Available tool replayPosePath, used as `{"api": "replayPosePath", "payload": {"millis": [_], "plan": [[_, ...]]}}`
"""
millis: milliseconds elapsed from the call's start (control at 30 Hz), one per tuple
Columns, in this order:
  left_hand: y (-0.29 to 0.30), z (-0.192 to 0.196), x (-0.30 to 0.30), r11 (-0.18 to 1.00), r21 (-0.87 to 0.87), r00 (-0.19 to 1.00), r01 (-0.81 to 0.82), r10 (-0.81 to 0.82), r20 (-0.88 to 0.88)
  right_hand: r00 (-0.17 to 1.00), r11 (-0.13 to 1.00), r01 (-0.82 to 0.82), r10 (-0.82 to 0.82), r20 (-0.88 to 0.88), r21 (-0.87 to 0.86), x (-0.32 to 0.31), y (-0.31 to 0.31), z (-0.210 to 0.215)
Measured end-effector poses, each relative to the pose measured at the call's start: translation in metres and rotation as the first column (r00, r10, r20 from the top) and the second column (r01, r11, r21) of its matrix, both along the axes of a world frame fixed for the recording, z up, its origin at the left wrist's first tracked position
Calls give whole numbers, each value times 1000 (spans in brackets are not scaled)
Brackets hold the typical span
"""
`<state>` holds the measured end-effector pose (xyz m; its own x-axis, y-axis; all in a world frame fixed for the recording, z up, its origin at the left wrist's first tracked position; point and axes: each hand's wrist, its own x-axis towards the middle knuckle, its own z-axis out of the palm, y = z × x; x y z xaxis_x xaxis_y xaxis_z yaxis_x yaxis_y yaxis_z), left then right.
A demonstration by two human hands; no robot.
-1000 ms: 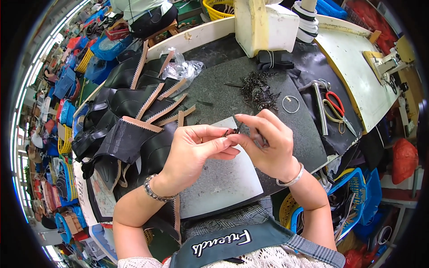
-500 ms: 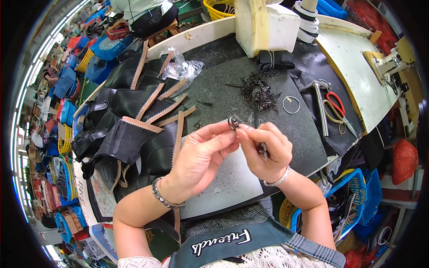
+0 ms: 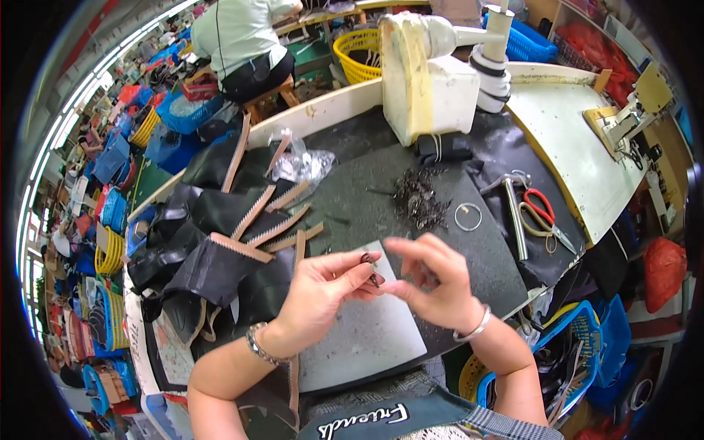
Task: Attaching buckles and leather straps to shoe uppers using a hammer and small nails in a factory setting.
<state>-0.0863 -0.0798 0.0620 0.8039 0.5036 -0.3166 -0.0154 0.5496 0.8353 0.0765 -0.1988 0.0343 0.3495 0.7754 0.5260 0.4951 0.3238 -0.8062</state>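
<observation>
In the head view, the left hand [image 3: 323, 293] pinches a small dark zipper slider [image 3: 368, 259] over the grey sheet [image 3: 359, 337] near the worktop's front edge. The right hand [image 3: 433, 282], fingers bent, touches it; open worktop [image 3: 352, 213] lies beyond.

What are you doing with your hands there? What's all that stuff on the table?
A person sits at a dark worktable. The left hand pinches a small dark metal piece at its fingertips, and the right hand meets it there. Beyond them lie a pile of small dark metal parts, black fabric pieces with tan zipper strips, and red-handled scissors.
</observation>
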Motion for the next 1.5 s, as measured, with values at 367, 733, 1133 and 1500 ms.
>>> {"api": "replayPosePath", "payload": {"millis": [367, 733, 1133, 1500], "plan": [[-3, -9, -10, 947, -64, 941, 315, -321, -113, 967, 968, -252, 251, 31, 18, 2, -11, -14], [78, -28, 11, 270, 843, 831, 466, 195, -521, 933, 947, 268, -301, 197, 178, 39, 25, -14], [82, -32, 21, 616, 783, 995, 88, -19, -97, 906, 903, 417, -422, -26, -109, 52, 29, -29], [9, 4, -2, 877, 464, 992, 124, -103, -71, 915, 980, -77, -3, -404, -181, -6, 11, -10]]}}
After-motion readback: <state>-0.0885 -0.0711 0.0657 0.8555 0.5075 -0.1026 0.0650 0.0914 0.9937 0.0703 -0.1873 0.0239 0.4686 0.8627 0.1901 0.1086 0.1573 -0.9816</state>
